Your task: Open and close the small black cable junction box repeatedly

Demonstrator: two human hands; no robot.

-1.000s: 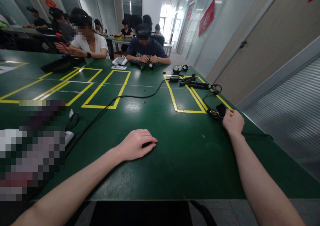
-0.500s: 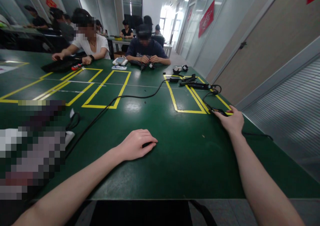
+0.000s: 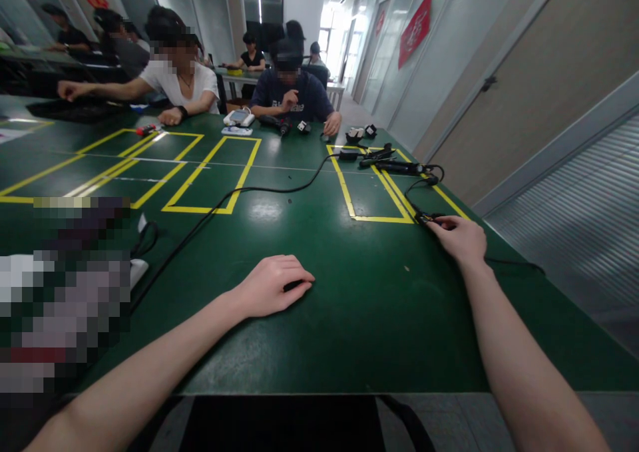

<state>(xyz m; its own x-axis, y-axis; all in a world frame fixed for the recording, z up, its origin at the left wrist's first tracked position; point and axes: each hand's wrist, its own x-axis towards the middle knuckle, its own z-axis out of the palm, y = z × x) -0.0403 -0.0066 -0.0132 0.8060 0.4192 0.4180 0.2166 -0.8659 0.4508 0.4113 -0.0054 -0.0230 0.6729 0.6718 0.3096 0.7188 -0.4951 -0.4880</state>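
My left hand (image 3: pixel 274 284) rests on the green table (image 3: pixel 349 319) near its middle, fingers curled and the fingertips meeting the thumb; nothing shows in it. At the right, my right hand (image 3: pixel 460 236) has its fingers closed on a small black object (image 3: pixel 429 218) with a cable, beside the corner of a yellow tape outline (image 3: pixel 382 220). Its exact shape is partly hidden by the fingers. Just beyond lie a black rod-like tool (image 3: pixel 399 167) and other dark parts with looped cable.
A long black cable (image 3: pixel 269 190) crosses the table. Across it sit a person in white (image 3: pixel 187 89) and a person in dark blue (image 3: pixel 309 99), near a drill (image 3: pixel 283 126) and white-and-black blocks (image 3: pixel 354 134). A blurred-out area covers the left edge.
My right hand's fingers have closed onto the black object. My left hand stays put. The person in white has reached leftward with the dark tray; the other person's hands have moved apart.
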